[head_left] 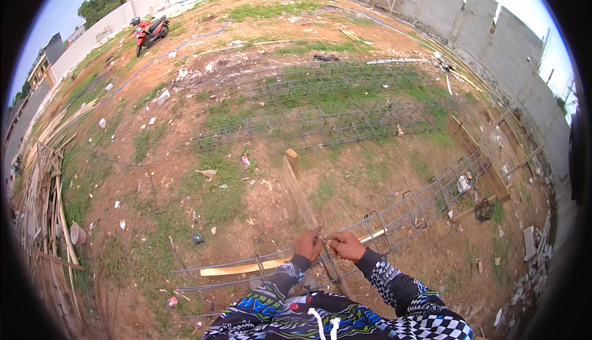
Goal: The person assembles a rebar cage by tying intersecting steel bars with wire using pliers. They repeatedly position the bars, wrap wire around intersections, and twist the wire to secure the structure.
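Note:
A long cage of steel reinforcing bars (404, 226) with squarish stirrups runs across in front of me, from lower left up to the right. My left hand (308, 245) is closed at one of its upper bars, beside a wooden post (298, 193). Close to its right, my right hand (346, 245) is closed too, thumb and fingers pinched together at the same bar. Whatever sits between the fingertips is too small to make out. A pale wooden strip (245, 268) lies lengthwise within the cage, passing under my hands.
More rebar cages (345, 124) lie on the grass ahead. A plank frame (481, 155) stands at the cage's right end, near a wire coil (484, 211). Bamboo poles (60, 217) and a bucket (78, 234) are at left. Farther off are a red motorbike (149, 33) and a grey block wall (456, 16).

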The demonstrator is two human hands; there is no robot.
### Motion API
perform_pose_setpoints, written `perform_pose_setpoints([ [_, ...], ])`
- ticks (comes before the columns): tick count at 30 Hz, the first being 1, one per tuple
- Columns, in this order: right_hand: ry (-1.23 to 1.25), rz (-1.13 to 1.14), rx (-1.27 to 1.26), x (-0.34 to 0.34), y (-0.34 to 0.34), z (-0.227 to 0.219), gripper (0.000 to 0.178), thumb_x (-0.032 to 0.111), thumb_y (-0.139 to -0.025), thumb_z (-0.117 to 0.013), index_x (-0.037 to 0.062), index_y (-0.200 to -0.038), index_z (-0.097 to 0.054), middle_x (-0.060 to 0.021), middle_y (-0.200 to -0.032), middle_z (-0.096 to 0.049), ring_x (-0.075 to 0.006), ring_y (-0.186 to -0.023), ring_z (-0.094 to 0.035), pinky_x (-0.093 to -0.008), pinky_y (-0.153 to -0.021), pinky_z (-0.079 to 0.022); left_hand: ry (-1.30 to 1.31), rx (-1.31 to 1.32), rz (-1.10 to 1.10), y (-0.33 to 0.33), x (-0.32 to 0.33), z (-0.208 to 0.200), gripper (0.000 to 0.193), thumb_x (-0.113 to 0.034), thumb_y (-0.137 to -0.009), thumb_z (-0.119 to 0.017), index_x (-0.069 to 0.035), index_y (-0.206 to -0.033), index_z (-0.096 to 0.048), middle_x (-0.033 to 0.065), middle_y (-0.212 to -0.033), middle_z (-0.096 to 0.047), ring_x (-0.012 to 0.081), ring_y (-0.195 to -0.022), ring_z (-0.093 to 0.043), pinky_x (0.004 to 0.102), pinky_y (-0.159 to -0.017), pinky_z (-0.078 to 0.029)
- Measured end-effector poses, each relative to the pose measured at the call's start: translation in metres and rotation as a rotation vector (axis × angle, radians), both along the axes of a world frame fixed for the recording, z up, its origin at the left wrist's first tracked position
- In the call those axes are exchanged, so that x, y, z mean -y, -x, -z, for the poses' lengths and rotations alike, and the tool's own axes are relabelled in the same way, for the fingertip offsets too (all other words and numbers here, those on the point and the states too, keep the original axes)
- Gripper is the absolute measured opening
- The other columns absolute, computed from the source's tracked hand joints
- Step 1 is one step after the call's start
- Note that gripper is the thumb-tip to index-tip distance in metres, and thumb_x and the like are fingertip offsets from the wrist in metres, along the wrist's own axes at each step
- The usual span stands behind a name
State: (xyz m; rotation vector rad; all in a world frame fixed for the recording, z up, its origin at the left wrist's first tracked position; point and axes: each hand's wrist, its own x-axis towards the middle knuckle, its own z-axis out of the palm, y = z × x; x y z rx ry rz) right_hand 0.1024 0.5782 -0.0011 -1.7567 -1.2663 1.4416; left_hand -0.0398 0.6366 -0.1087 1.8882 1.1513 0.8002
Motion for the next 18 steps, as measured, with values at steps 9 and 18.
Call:
perform_pose_setpoints([
  [9, 0.034, 0.298, -0.208, 0.032, -0.044, 0.006, 0.069, 0.059, -0.097, -0.036, -0.0023, -0.095, -0.068, -0.0114, -0.072, -0.067, -0.018, -0.064, -0.066, -0.0274, -0.056, -0.051, 0.301, 0.054, 0.193, 0.008, -0.028, 0.007, 0.042, -0.043, -0.091, -0.055, -0.005, -0.097, -0.071, 0.0149, -0.076, -0.066, 0.0269, -0.069, -0.066, 0.0381, -0.065, -0.05],
  [18, 1.027, -0.44, 0.345, 0.232, -0.048, 0.134, 0.075, 0.068, -0.073, -0.058, 0.0047, -0.112, -0.068, -0.0201, -0.115, -0.065, -0.0356, -0.099, -0.066, -0.0425, -0.084, -0.052, 0.067, 0.059, -0.011, -0.006, -0.017, -0.002, 0.034, -0.037, -0.086, -0.065, -0.004, -0.078, -0.068, 0.0123, -0.071, -0.062, 0.0299, -0.073, -0.062, 0.0412, -0.064, -0.048],
])
